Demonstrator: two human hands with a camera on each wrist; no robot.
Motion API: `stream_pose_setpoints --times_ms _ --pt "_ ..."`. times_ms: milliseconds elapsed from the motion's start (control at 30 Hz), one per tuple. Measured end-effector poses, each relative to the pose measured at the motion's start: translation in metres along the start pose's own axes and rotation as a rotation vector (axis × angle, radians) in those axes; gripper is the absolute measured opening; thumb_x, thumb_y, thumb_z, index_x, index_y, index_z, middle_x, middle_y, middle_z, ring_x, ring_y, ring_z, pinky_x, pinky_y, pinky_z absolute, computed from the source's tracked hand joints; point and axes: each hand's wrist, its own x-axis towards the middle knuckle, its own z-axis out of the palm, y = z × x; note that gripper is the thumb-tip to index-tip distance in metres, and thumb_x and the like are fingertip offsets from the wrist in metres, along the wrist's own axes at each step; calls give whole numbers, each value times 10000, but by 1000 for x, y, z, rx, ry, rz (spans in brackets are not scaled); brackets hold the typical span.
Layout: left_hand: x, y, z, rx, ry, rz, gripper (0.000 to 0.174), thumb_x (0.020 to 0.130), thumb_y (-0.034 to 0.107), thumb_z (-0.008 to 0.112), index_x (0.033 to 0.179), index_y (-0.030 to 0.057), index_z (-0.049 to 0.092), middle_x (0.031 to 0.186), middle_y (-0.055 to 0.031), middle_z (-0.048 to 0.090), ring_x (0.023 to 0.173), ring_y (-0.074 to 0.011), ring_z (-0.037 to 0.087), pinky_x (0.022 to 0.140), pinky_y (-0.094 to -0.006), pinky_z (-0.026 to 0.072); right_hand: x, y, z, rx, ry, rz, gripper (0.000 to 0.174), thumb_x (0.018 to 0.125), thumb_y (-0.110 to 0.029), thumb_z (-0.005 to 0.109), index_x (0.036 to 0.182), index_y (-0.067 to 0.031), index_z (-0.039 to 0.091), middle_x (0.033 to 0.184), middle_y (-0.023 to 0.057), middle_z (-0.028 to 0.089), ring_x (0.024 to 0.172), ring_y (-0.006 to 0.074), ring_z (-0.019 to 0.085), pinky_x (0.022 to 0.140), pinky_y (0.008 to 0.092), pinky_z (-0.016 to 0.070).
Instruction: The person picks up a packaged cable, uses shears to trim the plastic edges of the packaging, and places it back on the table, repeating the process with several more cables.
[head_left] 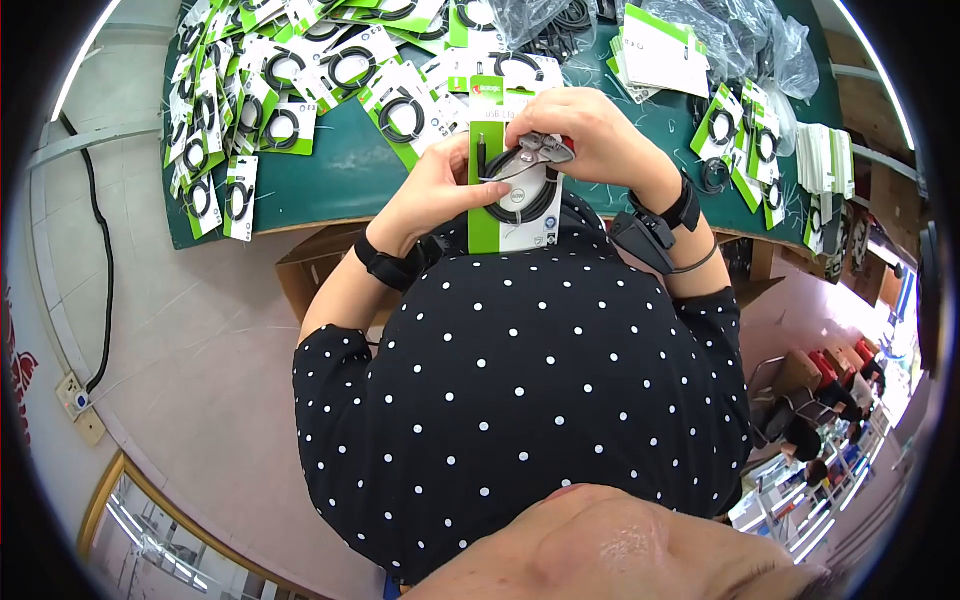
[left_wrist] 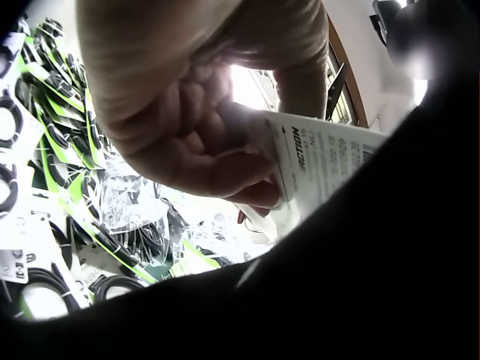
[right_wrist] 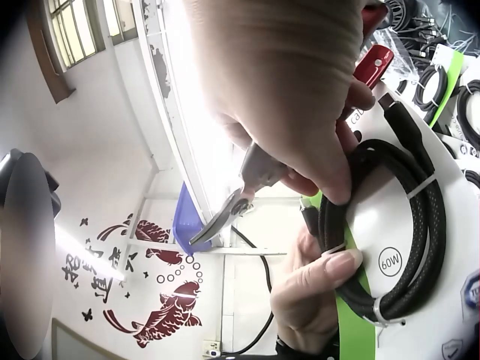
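Observation:
In front of my chest stands a green-and-white cable card (head_left: 485,232) carrying a coiled black cable (right_wrist: 435,240), tied with thin white ties. My left hand (head_left: 437,190) grips the card's left edge, thumb over the front against the coil and fingers behind. The printed back of the card (left_wrist: 322,154) shows in the left wrist view. My right hand (head_left: 590,128) holds a pair of pliers (right_wrist: 259,169) with a metal head and red handles, partly hidden in the palm. A fingertip of that hand presses on the coil near the top of the card.
Many packaged cables (head_left: 285,125) lie heaped across the left and back of the green table (head_left: 350,185). Clear plastic bags (head_left: 740,45) and a stack of white cards (head_left: 655,60) are at the back right. More cable cards (head_left: 725,125) lie to the right.

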Motion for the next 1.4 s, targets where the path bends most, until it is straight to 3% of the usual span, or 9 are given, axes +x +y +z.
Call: stream_pose_setpoints --times_ms 233,367,467,600,767,900,1000,1133,1400 --pt "4 -1 0 -70 21 -43 424 796 11 682 1193 -18 533 1088 -60 623 986 -114 583 887 -270 463 -11 4 2 59 27 119 249 688 -44 734 916 -64 636 847 58 648 772 211 621 664 289 486" --pt "5 -1 -9 -196 132 -11 384 830 34 658 1193 -8 540 1094 -62 626 979 -118 591 883 -274 464 -6 2 -8 143 245 231 235 737 -80 731 947 -65 627 880 40 643 761 176 598 642 259 471" --pt "6 -2 -5 -209 172 1 340 859 70 639 1181 -3 555 1085 -60 634 973 -115 594 876 -274 466 -4 -2 -9 66 380 287 217 752 -168 726 944 -112 641 853 52 635 733 213 597 623 298 472" --pt "9 -8 -10 -286 209 -14 284 890 114 617 1150 5 585 1065 -57 645 958 -108 599 860 -269 469 0 -15 -2 -63 213 188 247 772 -99 720 998 -76 622 920 2 636 795 119 581 635 219 449" --pt "12 -15 -8 -246 258 17 240 912 139 591 1115 14 615 1031 -58 660 926 -107 615 810 -255 491 -5 -5 8 -171 159 76 257 776 -111 725 1011 -79 624 924 3 634 805 112 581 650 219 454" --pt "14 -2 -7 -346 340 60 230 915 130 580 1113 18 614 1032 -65 658 908 -123 633 776 -257 519 -5 -7 3 87 321 209 266 779 -123 734 1014 -64 622 931 15 632 837 106 586 692 223 474" --pt "15 -2 -7 -398 418 98 221 919 122 568 1108 17 613 1037 -72 657 911 -139 640 775 -266 531 -13 4 9 172 612 411 295 790 -115 730 1045 -37 604 945 33 629 842 94 582 720 223 484" --pt "19 -1 -8 -450 453 140 218 921 109 555 1110 13 605 1054 -82 653 921 -159 646 784 -280 539 -9 -11 26 364 528 462 300 811 -85 707 1074 -15 579 953 45 628 824 80 578 728 210 482" --pt "18 -2 -9 -499 410 95 259 914 73 529 1157 -9 569 1106 -101 634 975 -184 630 843 -307 520 -9 0 21 642 647 512 293 809 -62 700 1070 -23 573 948 44 635 817 66 565 710 204 475"
